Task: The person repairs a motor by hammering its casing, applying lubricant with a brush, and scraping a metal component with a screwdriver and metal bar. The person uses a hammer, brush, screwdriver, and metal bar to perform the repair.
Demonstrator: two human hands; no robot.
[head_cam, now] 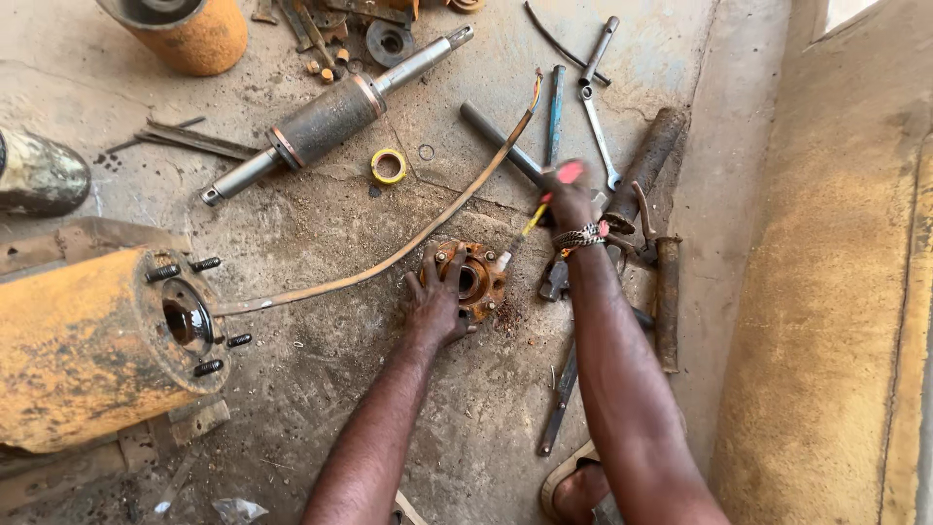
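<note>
Sprawling tools (595, 102) across cracked concrete floor (330, 399)

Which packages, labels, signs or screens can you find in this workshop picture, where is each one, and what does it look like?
No packages, labels, signs or screens show here. The concrete floor holds only bare metal parts and tools: a rusty hub under the left hand, wrenches, and a yellow tape roll.

Dusty concrete floor (321, 408), littered with spanners (600, 126).
</note>
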